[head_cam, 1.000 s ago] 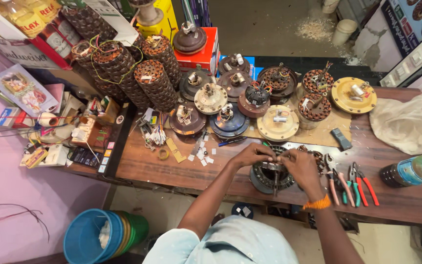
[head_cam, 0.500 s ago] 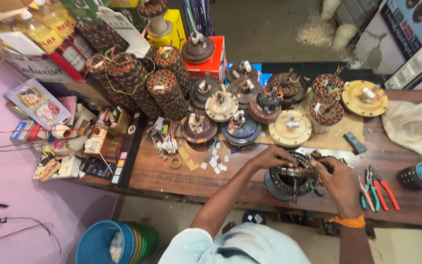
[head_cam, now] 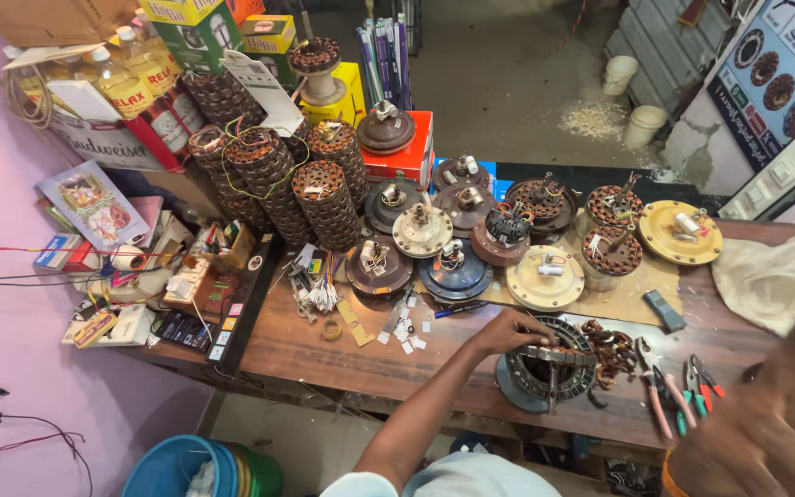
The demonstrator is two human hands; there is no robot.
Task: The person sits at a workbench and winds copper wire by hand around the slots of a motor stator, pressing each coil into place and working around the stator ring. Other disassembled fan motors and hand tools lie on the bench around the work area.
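Note:
A round ceiling-fan stator (head_cam: 545,375) with a dark laminated core lies on the wooden bench (head_cam: 305,348) near its front edge. My left hand (head_cam: 506,331) rests on the stator's upper left rim, fingers curled over it. A tangle of copper winding wire (head_cam: 611,350) lies just right of the stator. My right hand (head_cam: 766,423) is lifted off the stator, close to the camera at the lower right, blurred; I cannot tell what its fingers do. An orange band shows at that wrist.
Several pliers and cutters (head_cam: 678,396) lie right of the stator. Fan motor housings (head_cam: 453,269) fill the bench's middle, with stacked stator cores (head_cam: 324,198) and boxes behind. A cluttered tester tray (head_cam: 200,281) is at left, a white cloth (head_cam: 775,271) at right, a blue bucket (head_cam: 172,465) below.
My right hand has come off the stator and swung out to the lower right, toward the camera. My left hand stays on the rim. The view has shifted left.

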